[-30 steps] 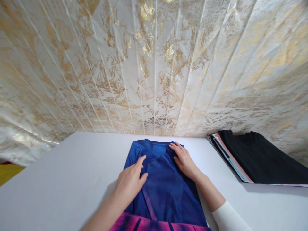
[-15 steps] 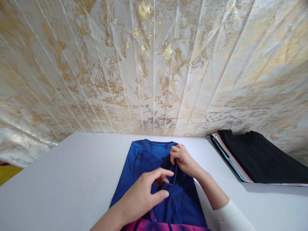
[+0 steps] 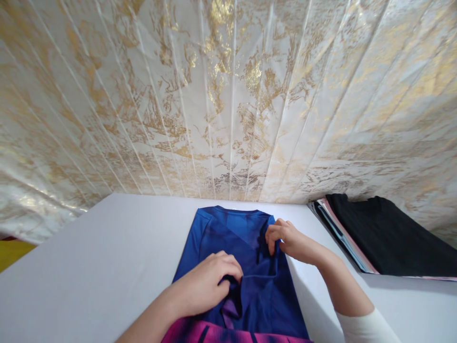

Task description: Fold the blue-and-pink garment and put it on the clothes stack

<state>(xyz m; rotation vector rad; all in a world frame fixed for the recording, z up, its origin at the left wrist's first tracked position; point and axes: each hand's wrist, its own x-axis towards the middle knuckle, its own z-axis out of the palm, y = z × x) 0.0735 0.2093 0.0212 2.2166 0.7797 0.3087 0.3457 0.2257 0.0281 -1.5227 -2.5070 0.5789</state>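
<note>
A blue shirt [image 3: 232, 233] with a pink hem at the near end lies flat on the white table [image 3: 107, 257], its collar toward the wall. My left hand [image 3: 207, 286] is closed, pinching a fold of the blue fabric near the shirt's middle. My right hand [image 3: 291, 240] is closed too, gripping the same fold's edge at the shirt's right side. Between my two hands the fabric is pulled into a straight edge.
A stack of folded clothes [image 3: 378, 233], black on top, lies at the right of the table against the wall. A white and gold patterned sheet [image 3: 228, 95] hangs behind the table. A yellow surface [image 3: 10, 252] shows at the far left.
Both hands went from lying flat on the shirt to pinching its fabric. They have since drawn a fold toward me and to the right, and the left hand has closed tighter.
</note>
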